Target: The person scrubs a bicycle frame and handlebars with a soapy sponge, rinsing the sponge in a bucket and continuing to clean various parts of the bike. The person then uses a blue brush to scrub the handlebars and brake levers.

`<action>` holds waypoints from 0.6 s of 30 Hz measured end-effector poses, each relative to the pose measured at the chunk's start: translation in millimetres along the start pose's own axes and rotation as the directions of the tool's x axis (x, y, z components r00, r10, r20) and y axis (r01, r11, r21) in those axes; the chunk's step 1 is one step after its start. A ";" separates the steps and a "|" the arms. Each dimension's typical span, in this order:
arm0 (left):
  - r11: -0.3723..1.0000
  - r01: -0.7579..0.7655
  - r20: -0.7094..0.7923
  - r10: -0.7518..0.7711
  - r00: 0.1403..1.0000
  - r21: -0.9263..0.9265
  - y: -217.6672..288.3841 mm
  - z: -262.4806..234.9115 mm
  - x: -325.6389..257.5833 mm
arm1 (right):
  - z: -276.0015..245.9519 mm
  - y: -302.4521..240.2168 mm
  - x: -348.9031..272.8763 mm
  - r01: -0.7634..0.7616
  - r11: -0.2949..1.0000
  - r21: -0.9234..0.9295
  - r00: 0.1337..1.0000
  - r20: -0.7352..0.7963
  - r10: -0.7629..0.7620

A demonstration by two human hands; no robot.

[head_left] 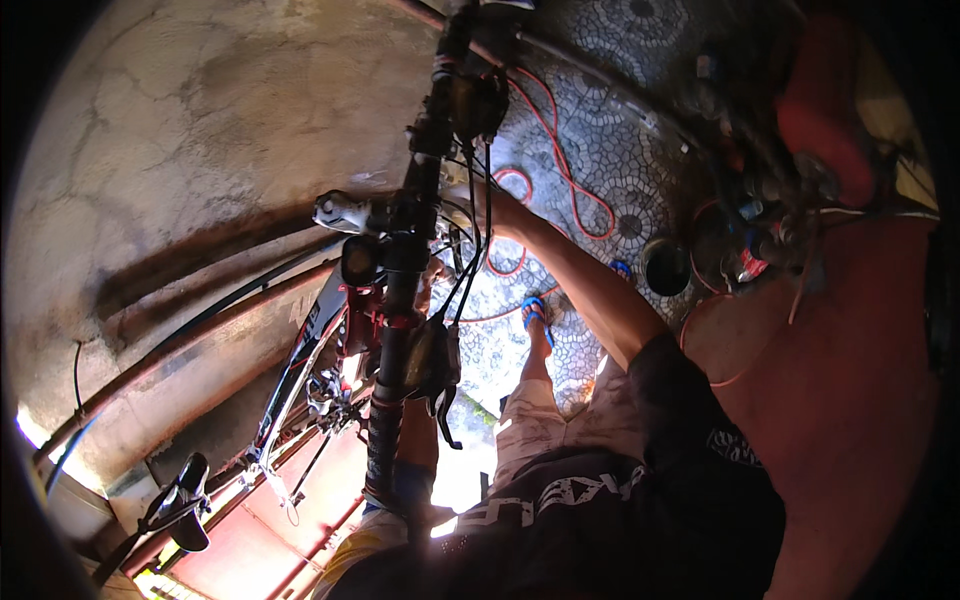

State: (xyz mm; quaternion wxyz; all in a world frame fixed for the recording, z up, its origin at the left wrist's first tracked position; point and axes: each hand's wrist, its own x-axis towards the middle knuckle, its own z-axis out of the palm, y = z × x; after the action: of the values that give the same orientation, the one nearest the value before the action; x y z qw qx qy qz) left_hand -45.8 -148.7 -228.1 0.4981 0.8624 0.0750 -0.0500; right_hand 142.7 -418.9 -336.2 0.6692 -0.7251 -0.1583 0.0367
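Down at the near edge I see my own dark shirt (640, 510) and pale shorts (545, 425), and rising from between them the handlebar (400, 300) of a bicycle, a long dark bar whose axis runs almost straight from near to far through the middle of the view.

My left hand (412, 470) sits at the near end of that bar. It seems wrapped around the near grip (385, 440), but the glare behind it and the brake lever (442, 400) just to its right hide the fingers, so I cannot tell how tightly they are closed.

Further along, the stem (345, 212) juts out to the left of the bar, and a small dark box-like fitting (360, 260) is clamped just beside it. The bicycle frame (300, 360) drops away to the left and near, ending at the saddle (185, 490) by the lower left rim.

My right forearm (590, 290) reaches in from the right, crossing over the cables (470, 250). The right hand (470, 205) meets the bar just beyond the stem, on the bar's right side; the bar and cables cover its fingers, so I cannot say whether they grip or only touch. So the bar lies lengthwise between both hands, the left nearer to me.

Beyond, a red cord (560, 160) loops over the patterned stone floor (620, 160), where a foot in a blue sandal (535, 312) stands, and a cracked wall (200, 130) fills the far left.
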 end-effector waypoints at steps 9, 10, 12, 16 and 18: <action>0.966 0.068 0.141 -0.033 0.989 -0.249 -15.4 8.6 46.8 | -142.6 -153.2 -74.3 0.148 0.864 0.481 0.789 -0.584 0.190; 0.949 0.094 0.172 -0.043 0.984 -0.300 -17.6 9.3 54.8 | -138.8 -183.6 -63.6 0.213 0.881 0.421 0.804 -0.588 0.087; 0.903 0.148 0.262 -0.041 0.964 -0.404 -18.1 15.7 81.8 | -132.9 -231.7 -43.8 0.386 0.887 0.255 0.800 -0.571 -0.183; 0.778 0.248 0.357 -0.033 0.934 -0.577 -31.3 25.3 96.3 | -97.1 -257.5 -28.1 0.210 0.960 -0.187 0.927 -0.273 -0.256; 0.718 0.288 0.388 -0.027 0.921 -0.634 -34.6 34.8 95.2 | -87.1 -244.5 -52.2 0.224 0.955 -0.195 0.919 -0.283 -0.273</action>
State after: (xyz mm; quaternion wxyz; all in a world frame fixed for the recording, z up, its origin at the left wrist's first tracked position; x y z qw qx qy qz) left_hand 41.2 -154.2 -290.2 0.7772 0.5868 0.0722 -0.2152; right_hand 72.3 -503.8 -95.5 0.6248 -0.7469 -0.1459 -0.1746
